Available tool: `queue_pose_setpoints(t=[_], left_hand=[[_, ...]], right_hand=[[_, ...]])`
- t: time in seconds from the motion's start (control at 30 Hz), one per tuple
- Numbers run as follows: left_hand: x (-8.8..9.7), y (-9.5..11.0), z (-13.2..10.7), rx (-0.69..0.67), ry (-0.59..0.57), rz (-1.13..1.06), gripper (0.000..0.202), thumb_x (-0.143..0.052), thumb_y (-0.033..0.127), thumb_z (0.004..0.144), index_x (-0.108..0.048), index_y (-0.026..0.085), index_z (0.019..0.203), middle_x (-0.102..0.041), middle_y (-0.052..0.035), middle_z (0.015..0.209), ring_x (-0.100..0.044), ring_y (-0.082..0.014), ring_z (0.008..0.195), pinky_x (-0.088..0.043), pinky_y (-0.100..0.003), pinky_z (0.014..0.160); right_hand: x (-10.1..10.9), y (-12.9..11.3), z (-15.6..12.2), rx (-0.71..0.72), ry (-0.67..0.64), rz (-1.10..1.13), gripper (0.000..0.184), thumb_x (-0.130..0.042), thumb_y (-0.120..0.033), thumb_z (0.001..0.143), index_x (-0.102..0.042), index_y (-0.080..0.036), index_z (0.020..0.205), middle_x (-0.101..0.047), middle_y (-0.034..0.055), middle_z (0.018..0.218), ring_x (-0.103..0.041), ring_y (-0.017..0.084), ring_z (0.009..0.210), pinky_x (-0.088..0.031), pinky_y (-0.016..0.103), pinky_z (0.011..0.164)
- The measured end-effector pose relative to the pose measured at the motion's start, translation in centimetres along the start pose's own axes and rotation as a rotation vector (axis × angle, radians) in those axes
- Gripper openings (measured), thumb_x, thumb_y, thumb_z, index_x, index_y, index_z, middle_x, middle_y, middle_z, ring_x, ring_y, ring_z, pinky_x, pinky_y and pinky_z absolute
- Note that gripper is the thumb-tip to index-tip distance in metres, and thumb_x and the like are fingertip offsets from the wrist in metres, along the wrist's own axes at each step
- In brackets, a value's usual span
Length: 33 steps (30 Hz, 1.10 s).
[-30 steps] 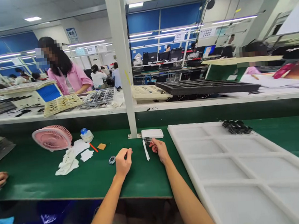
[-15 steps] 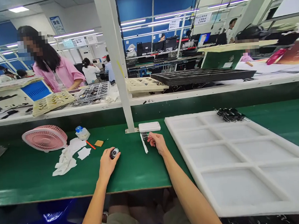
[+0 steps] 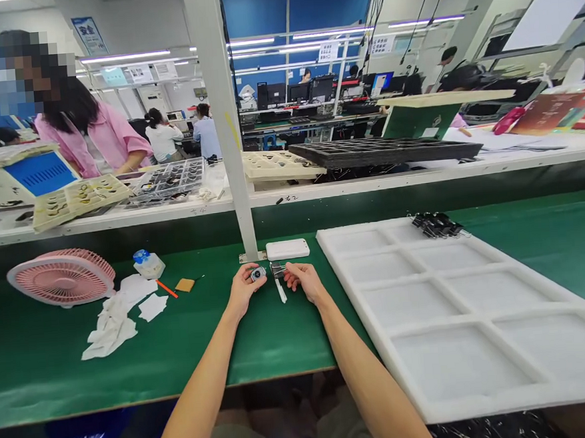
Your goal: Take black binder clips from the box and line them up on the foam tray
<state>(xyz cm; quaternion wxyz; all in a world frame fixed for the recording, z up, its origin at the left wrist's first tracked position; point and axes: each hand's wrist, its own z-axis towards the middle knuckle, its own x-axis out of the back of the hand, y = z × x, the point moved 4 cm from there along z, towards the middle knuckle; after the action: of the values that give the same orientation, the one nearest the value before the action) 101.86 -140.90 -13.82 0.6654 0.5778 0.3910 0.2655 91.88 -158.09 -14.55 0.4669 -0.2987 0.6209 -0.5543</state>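
My left hand [image 3: 242,292] is closed around a small smartwatch case [image 3: 259,275], whose round sensor back faces up. Just to its right, my right hand [image 3: 304,279] pinches the wire handles of a black binder clip [image 3: 277,269]. A narrow gap separates the watch case from the clip. Below the clip lies a thin white stick [image 3: 281,292], its upper end hidden by the clip. Behind both hands a white rectangular case [image 3: 288,249] rests on the green table [image 3: 276,347].
On the right lies a big white foam tray [image 3: 391,272] with a heap of black binder clips [image 3: 436,224] on its far edge. Leftward are a pink fan [image 3: 61,278], a bottle [image 3: 149,264], tissues [image 3: 114,318], an orange stick [image 3: 167,289] and a sponge [image 3: 185,285]. A white post [image 3: 222,117] rises ahead.
My left hand has brought the smartwatch case rightward and away from me, close to the binder clip. My right hand keeps its pinch on the clip. The view has shifted slightly.
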Motion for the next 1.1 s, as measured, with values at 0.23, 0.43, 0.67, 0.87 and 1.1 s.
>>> queue_pose_setpoints(t=[0.23, 0.43, 0.67, 0.87, 1.1], left_hand=[[-0.1, 0.5, -0.4, 0.017, -0.054, -0.032, 0.054, -0.091, 0.031, 0.06, -0.07, 0.014, 0.107, -0.069, -0.008, 0.097, -0.06, -0.0116, 0.069, -0.047, -0.023, 0.059], [-0.1, 0.1, -0.3, 0.048, -0.041, -0.079, 0.057, -0.089, 0.035, 0.066, -0.07, 0.013, 0.115, -0.072, -0.009, 0.093, -0.066, -0.0148, 0.066, -0.053, -0.029, 0.064], [-0.2, -0.6, -0.1, 0.077, -0.065, -0.025, 0.052, -0.093, 0.035, 0.061, -0.073, 0.01, 0.102, -0.075, -0.0107, 0.085, -0.07, -0.0192, 0.066, -0.056, -0.031, 0.061], [-0.2, -0.4, -0.3, 0.056, -0.051, 0.007, 0.05, -0.092, 0.034, 0.06, -0.074, 0.01, 0.1, -0.075, -0.0111, 0.084, -0.069, -0.019, 0.064, -0.054, -0.029, 0.059], [-0.2, 0.3, -0.2, 0.047, -0.026, 0.005, 0.057, -0.093, 0.033, 0.058, -0.072, 0.01, 0.105, -0.074, -0.008, 0.079, -0.067, -0.0159, 0.061, -0.051, -0.025, 0.056]], right_hand=[[-0.1, 0.3, 0.0, 0.035, -0.029, -0.067, 0.056, -0.073, -0.067, 0.081, -0.072, -0.012, 0.076, -0.065, 0.0097, 0.067, -0.057, 0.017, 0.053, -0.045, 0.026, 0.048], [-0.4, -0.2, -0.2, 0.05, -0.051, -0.073, 0.055, -0.073, -0.068, 0.08, -0.072, -0.013, 0.075, -0.065, 0.0085, 0.067, -0.057, 0.017, 0.054, -0.045, 0.027, 0.05], [-0.4, 0.4, -0.1, 0.092, -0.084, -0.106, 0.052, -0.07, -0.065, 0.086, -0.072, -0.013, 0.077, -0.065, 0.0082, 0.068, -0.057, 0.017, 0.054, -0.046, 0.028, 0.052], [-0.5, 0.3, -0.4, 0.095, -0.086, -0.138, 0.053, -0.07, -0.066, 0.084, -0.071, -0.013, 0.076, -0.065, 0.0076, 0.068, -0.057, 0.017, 0.054, -0.047, 0.028, 0.052], [-1.4, -0.4, 0.0, 0.097, -0.04, -0.16, 0.051, -0.071, -0.064, 0.08, -0.069, -0.014, 0.072, -0.061, 0.0048, 0.061, -0.053, 0.016, 0.05, -0.043, 0.026, 0.049]])
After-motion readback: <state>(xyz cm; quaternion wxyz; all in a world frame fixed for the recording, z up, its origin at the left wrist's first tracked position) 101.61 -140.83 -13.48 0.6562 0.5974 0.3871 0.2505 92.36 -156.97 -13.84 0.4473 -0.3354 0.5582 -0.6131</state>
